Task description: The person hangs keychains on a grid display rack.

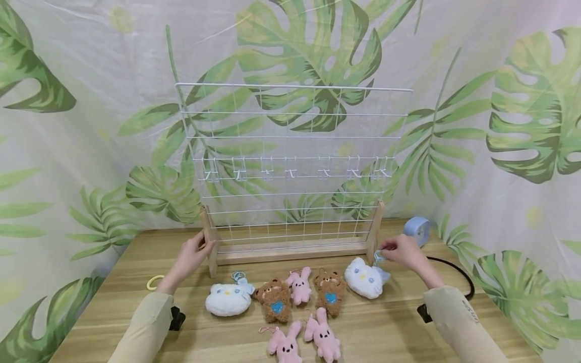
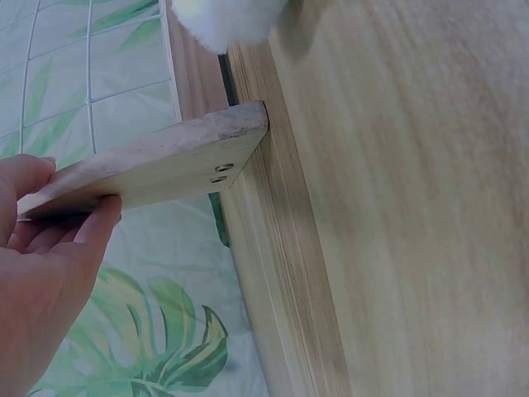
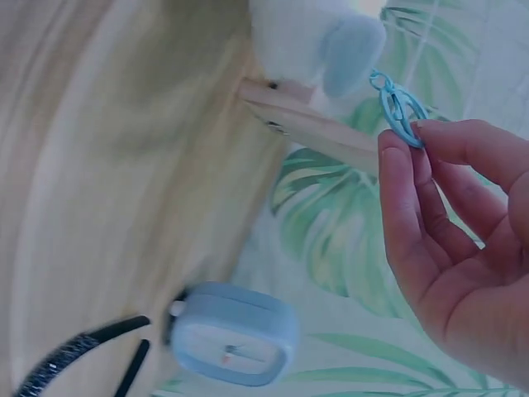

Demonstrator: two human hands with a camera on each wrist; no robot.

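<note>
My left hand (image 1: 192,257) grips the left wooden post (image 2: 182,153) of a display rack, thumb on one face and fingers on the other. At the other end, my right hand (image 1: 406,252) pinches the light-blue key ring (image 3: 401,112) of a white cat plush keychain (image 1: 364,278) between thumb and fingertips. This plush has blue eyes, a yellow nose and a pale blue bow. The rack's white wire grid (image 1: 295,87) stands upright between two wooden posts, with a row of several hooks (image 1: 290,173) across its middle.
In front of the rack are another white cat plush (image 1: 228,300), two brown bears (image 1: 274,300) with blue hearts, and three pink bunnies (image 1: 326,342). A blue alarm clock (image 1: 416,230) and a black headband (image 3: 78,347) are at the right. A yellow ring (image 1: 153,278) lies by my left forearm.
</note>
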